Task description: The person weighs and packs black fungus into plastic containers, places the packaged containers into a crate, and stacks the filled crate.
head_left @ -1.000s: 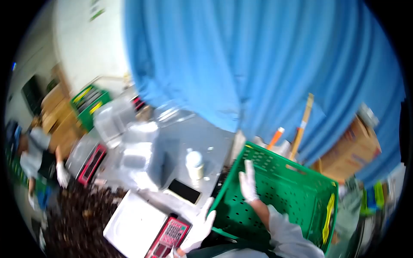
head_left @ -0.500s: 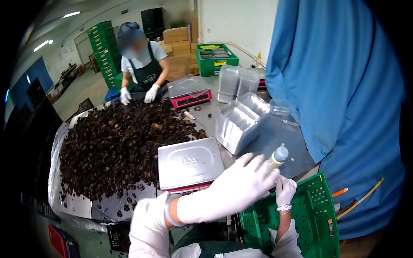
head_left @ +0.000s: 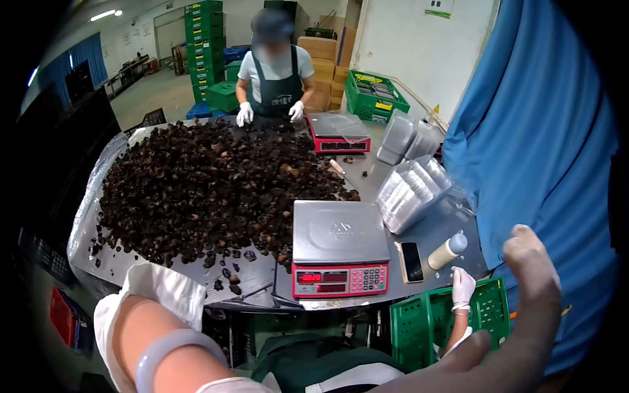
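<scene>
The crate (head_left: 409, 327) stands at the table (head_left: 262, 274)'s near edge. The right hand (head_left: 462, 288) is over it, fingers bunched; I can't tell whether they grip anything. The left hand (head_left: 171, 283) is well left of the crate, its fingers hidden. Beyond the crate are the bottle (head_left: 445, 251) and phone (head_left: 411, 263).

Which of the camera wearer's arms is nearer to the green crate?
Right. The right hand appears over the green crate, while the left forearm, wearing a bangle, is well off to the crate's left.
</scene>
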